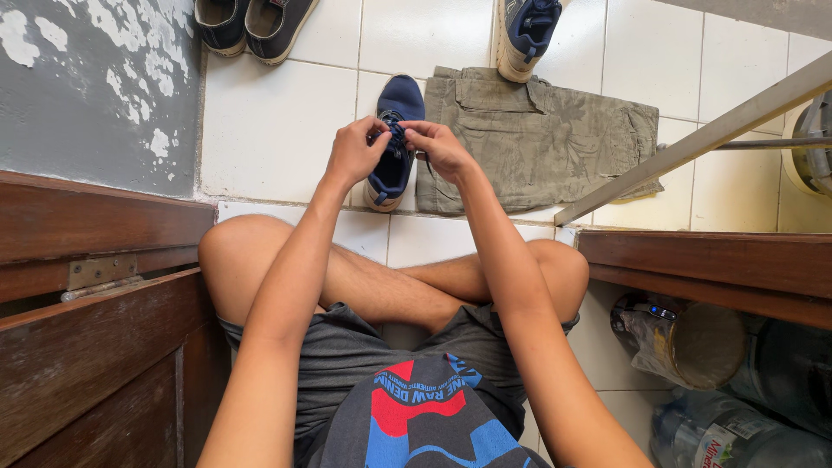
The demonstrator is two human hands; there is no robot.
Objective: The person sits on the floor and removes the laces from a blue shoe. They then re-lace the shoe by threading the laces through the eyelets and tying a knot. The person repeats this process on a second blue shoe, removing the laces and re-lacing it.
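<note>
left hand (354,152), right hand (440,147): fingers pinched on laces of navy sneaker (394,147), frame centre | beside: crumpled olive shorts (537,143) | white tile floor (277,121)

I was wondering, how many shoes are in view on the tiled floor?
4: a navy shoe under both hands, its mate at the top edge, and two dark shoes top left, cut off by the frame; more may lie beyond it.

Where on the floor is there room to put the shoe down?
Bare white tiles lie left of the navy shoe, between the grey wall and the dark shoes. It is crowded right, where green shorts lie.
</note>
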